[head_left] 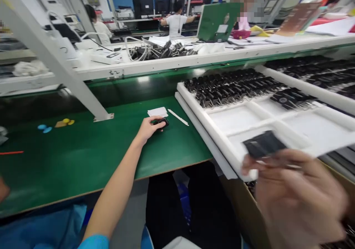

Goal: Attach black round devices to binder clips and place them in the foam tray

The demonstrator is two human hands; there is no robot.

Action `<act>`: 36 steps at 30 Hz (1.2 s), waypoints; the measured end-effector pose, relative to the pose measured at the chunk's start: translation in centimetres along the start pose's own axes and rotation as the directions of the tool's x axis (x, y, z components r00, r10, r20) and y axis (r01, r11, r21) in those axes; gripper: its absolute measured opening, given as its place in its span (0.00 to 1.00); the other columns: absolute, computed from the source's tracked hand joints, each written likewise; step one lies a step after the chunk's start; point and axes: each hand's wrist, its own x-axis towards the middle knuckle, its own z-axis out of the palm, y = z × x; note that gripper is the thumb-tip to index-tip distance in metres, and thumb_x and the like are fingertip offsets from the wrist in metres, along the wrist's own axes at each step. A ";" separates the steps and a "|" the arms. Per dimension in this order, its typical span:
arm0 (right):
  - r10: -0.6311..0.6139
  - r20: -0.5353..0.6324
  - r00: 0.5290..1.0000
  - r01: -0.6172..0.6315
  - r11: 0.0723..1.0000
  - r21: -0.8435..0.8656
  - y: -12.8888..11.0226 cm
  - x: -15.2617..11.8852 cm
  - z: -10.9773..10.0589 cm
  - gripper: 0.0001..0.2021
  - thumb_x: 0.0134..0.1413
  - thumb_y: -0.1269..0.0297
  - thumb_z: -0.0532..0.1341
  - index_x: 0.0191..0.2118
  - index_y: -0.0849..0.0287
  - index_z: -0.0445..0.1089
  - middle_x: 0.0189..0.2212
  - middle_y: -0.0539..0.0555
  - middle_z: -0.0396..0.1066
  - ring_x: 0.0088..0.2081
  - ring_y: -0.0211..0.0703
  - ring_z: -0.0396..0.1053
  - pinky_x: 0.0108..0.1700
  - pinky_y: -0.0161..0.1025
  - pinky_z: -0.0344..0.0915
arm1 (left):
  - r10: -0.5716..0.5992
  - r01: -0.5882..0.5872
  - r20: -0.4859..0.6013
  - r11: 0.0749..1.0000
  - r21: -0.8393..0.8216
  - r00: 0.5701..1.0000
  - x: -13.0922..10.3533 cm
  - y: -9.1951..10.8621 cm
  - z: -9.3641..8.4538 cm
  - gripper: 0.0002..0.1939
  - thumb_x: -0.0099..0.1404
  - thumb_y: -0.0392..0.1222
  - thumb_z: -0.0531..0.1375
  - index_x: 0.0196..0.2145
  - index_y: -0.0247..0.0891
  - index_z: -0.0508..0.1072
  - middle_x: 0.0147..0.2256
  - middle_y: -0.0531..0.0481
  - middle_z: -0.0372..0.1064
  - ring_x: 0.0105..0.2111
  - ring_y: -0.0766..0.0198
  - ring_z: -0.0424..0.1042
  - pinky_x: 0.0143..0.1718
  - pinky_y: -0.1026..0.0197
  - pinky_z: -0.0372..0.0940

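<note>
My left hand (149, 129) rests on the green table and is closed on a small black object (164, 123). Just behind it lie some white paper slips (157, 112), and a white pen (178, 117) is to their right. On the right, my right hand (294, 190), blurred by motion, grips a flat black piece (263, 144) with thin metal parts at its lower edge. That piece is held up over the near side of a white foam tray (219, 142), whose far compartments hold rows of black pieces with metal wires (235, 88).
A slanted white post (63, 60) stands on the table, left of centre. Blue and yellow pieces (66, 122) and a red strip (11, 153) lie at the left. Behind runs a shelf edge (133, 68). Part of another person's hand (3, 190) shows at the left edge.
</note>
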 end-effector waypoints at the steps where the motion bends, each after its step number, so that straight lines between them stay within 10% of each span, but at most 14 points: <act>1: 0.041 0.071 0.997 -0.052 0.984 0.168 -0.5 -0.1 2.8 0.18 0.58 0.48 0.65 0.52 0.44 0.71 0.36 0.60 0.73 0.38 0.65 0.75 0.43 0.66 0.73 | 0.004 -0.004 0.009 1.000 0.002 1.000 0.0 0.0 -0.3 0.26 0.44 0.49 0.78 0.40 0.35 0.82 0.37 0.44 0.79 0.28 0.61 0.75 0.32 0.58 0.71; 6: 0.275 0.515 0.812 -0.525 0.729 0.439 1.4 3.2 12.2 0.20 0.45 0.57 0.75 0.43 0.62 0.76 0.37 0.61 0.76 0.39 0.56 0.76 0.44 0.49 0.76 | 0.024 -0.026 0.043 0.999 0.032 0.999 0.0 0.2 -1.6 0.23 0.48 0.48 0.76 0.40 0.36 0.82 0.36 0.44 0.80 0.25 0.62 0.73 0.33 0.57 0.70; 11: 0.251 0.597 0.762 -0.538 0.758 0.368 5.6 8.3 15.5 0.21 0.47 0.46 0.71 0.32 0.62 0.72 0.27 0.58 0.72 0.25 0.44 0.70 0.23 0.35 0.66 | 0.007 -0.012 0.073 0.997 0.075 0.997 -0.1 0.4 -1.8 0.21 0.49 0.47 0.75 0.40 0.35 0.83 0.36 0.42 0.79 0.24 0.62 0.72 0.31 0.57 0.69; 16: 0.095 0.559 0.824 -0.311 0.900 0.305 7.1 9.4 16.0 0.23 0.52 0.42 0.68 0.31 0.60 0.67 0.19 0.49 0.62 0.18 0.35 0.54 0.19 0.32 0.44 | 0.059 -0.071 0.162 0.995 0.068 0.985 -0.1 0.2 -1.7 0.21 0.51 0.48 0.74 0.41 0.34 0.83 0.43 0.40 0.78 0.28 0.61 0.73 0.28 0.59 0.69; 36: -0.043 0.569 0.821 -0.201 0.911 0.359 8.4 9.2 15.1 0.26 0.56 0.43 0.68 0.45 0.64 0.73 0.25 0.51 0.64 0.24 0.38 0.56 0.25 0.36 0.50 | 0.029 -0.089 0.368 0.985 0.147 0.929 -0.4 0.3 -2.7 0.21 0.54 0.45 0.73 0.44 0.33 0.83 0.37 0.43 0.78 0.30 0.61 0.74 0.29 0.61 0.72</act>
